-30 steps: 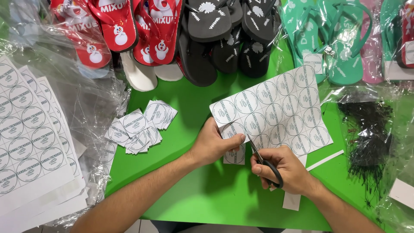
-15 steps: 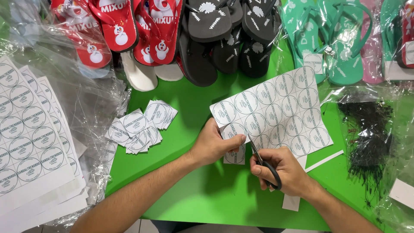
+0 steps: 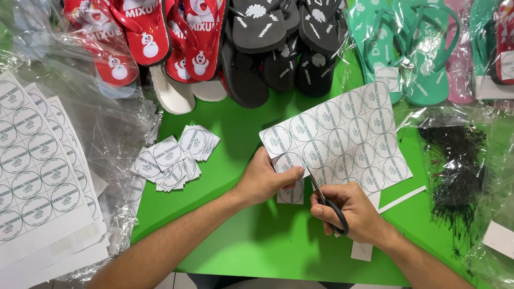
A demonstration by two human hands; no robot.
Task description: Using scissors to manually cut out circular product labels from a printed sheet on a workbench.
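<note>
A white sheet of round printed labels (image 3: 342,136) lies on the green table (image 3: 235,251). My left hand (image 3: 265,179) pinches its near-left corner, thumb on top of a label. My right hand (image 3: 350,211) holds black-handled scissors (image 3: 326,200), whose blades point up into the sheet's near edge beside my left thumb. A partly cut label square (image 3: 292,192) hangs below my left hand.
A pile of cut label squares (image 3: 174,155) lies to the left. A stack of uncut label sheets (image 3: 37,176) sits on clear plastic at far left. Red, black, green and pink flip-flops (image 3: 257,37) line the back. Black plastic fasteners in a bag (image 3: 455,166) lie right. Paper strips (image 3: 401,199) lie nearby.
Almost nothing differs: both hands stay on the sheet and scissors, with the blades shifting only slightly along the cut.
</note>
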